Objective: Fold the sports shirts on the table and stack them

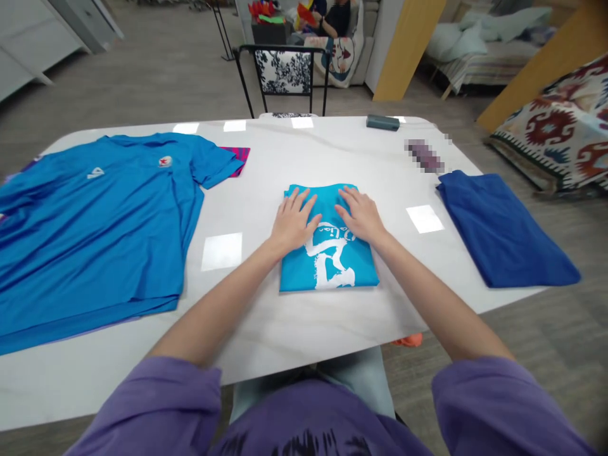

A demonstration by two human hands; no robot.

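Note:
A bright blue T-shirt (294,272) lies folded into a compact rectangle in front of me, its white lettering facing up. My left hand (293,221) rests flat on its upper left part, fingers spread. On the upper right part lies my right hand (361,215), also flat with the fingers apart. Both hands touch the cloth without gripping it. To the left, a blue jersey (118,234) with a small round badge is spread out flat. A dark blue folded garment (503,234) sits at the table's right edge.
The white table (256,329) carries everything. A pink and purple piece (240,158) shows beneath the jersey's sleeve. At the far edge is a dark green case (382,122), with a blurred-out object (424,156) nearby. A chair (285,73) stands behind; a person (335,19) sits beyond.

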